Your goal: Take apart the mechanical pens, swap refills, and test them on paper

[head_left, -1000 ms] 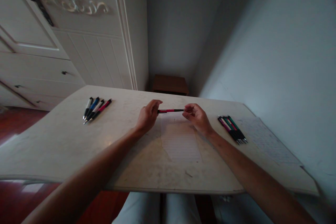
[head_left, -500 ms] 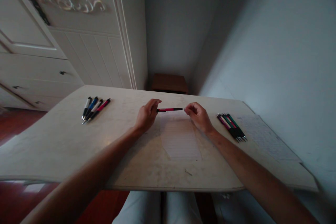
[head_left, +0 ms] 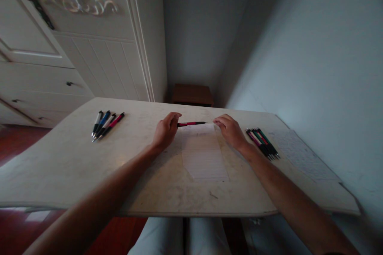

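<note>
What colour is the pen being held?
The pen is red with black ends, as the head view shows.

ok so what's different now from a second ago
The right hand has drawn away to the right from the end of the red-and-black pen, opening a gap; it pinches a small shiny piece, too small to identify.

The left hand still holds the pen's other end. The pens on the left, pens on the right and lined sheet lie as before.
</note>
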`<action>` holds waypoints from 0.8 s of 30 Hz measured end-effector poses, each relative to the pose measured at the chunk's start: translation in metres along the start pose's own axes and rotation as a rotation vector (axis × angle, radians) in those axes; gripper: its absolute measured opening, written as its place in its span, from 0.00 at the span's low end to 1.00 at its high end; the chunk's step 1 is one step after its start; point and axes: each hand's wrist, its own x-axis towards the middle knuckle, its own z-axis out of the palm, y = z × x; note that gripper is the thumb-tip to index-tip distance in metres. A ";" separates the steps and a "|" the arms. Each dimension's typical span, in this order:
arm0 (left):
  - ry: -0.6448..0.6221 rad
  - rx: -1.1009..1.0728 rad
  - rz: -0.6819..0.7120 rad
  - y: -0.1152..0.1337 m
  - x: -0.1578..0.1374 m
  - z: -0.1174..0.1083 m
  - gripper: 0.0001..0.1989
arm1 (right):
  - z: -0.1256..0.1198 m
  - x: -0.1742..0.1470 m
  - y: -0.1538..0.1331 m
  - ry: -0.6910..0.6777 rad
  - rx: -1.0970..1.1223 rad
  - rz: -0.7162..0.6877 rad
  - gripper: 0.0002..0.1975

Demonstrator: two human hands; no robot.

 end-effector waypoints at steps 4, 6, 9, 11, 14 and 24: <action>-0.016 0.012 0.004 0.003 0.000 -0.001 0.19 | 0.000 -0.001 0.004 -0.084 -0.091 -0.043 0.14; -0.020 0.020 0.011 0.003 0.000 -0.001 0.19 | 0.001 -0.002 0.005 -0.129 -0.127 -0.064 0.14; -0.026 0.030 0.023 0.002 0.000 0.000 0.18 | 0.002 -0.002 0.005 -0.196 -0.165 -0.080 0.13; -0.028 0.035 0.027 0.001 0.000 0.000 0.19 | 0.002 -0.002 0.004 -0.218 -0.181 -0.075 0.14; -0.033 0.034 0.027 0.000 0.000 0.001 0.18 | 0.002 -0.003 0.003 -0.225 -0.184 -0.053 0.14; -0.033 0.002 0.040 -0.002 0.000 0.002 0.18 | 0.004 -0.004 0.004 -0.181 -0.053 -0.020 0.13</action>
